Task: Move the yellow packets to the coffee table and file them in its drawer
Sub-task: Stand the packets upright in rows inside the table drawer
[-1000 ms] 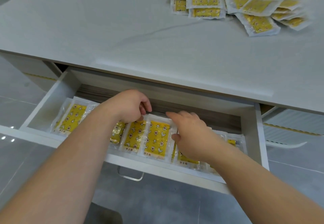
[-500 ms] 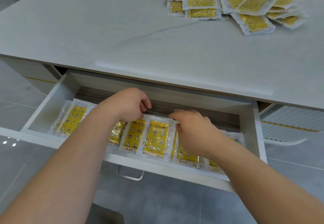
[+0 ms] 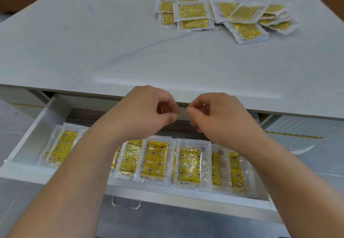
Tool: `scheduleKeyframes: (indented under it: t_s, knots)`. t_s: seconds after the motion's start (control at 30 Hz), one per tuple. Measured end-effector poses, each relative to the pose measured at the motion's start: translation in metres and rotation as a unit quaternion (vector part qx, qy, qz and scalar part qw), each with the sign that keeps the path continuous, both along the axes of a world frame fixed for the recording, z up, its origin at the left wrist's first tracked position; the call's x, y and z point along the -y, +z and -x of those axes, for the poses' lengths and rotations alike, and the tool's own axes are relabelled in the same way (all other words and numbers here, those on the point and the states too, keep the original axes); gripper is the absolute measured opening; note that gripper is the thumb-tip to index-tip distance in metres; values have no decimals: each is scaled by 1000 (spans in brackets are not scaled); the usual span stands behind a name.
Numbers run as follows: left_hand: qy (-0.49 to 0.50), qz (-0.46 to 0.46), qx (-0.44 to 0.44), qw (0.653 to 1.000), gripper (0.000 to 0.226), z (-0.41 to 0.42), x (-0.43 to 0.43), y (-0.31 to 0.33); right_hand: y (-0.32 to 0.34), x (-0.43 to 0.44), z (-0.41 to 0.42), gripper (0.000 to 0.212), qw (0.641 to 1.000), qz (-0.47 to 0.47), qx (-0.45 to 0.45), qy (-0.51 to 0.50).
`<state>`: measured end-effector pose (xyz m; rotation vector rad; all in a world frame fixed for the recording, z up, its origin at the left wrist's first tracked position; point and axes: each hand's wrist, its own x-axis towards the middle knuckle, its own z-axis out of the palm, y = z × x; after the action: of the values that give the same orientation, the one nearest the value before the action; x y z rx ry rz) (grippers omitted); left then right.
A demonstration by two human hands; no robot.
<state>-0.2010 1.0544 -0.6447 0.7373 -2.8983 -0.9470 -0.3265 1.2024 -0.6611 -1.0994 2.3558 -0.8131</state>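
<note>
The white coffee table has its drawer pulled out toward me. Several yellow packets lie side by side in a row on the drawer floor. A loose pile of more yellow packets sits on the tabletop at the far right. My left hand and my right hand hover above the drawer at the table's front edge, fingers curled, holding nothing. My forearms hide part of the row.
A clear handle hangs from the drawer front. Grey tiled floor lies below and to the left. A second white drawer unit shows under the table at the right.
Both hands have lifted off the packets in the drawer and risen to the table's front edge. The view has tilted up, showing more tabletop.
</note>
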Motion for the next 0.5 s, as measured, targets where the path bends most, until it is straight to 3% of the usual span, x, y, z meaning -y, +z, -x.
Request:
scheduleKeyframes:
  t_s: [0.13, 0.3, 0.37, 0.5]
  knots:
    - [69, -42, -121, 989, 6, 12, -10, 12, 24, -9, 22, 20, 998, 35, 34, -37]
    - [123, 46, -199, 971, 12, 75, -2, 11, 24, -16, 94, 19, 977, 77, -31, -195]
    - [124, 95, -204, 966, 24, 119, 11, 6, 16, -3, 133, 18, 963, 84, -68, -247]
    - [125, 195, -142, 962, 45, 201, 39, -12, 5, 40, 194, 44, 951, 125, -101, -265]
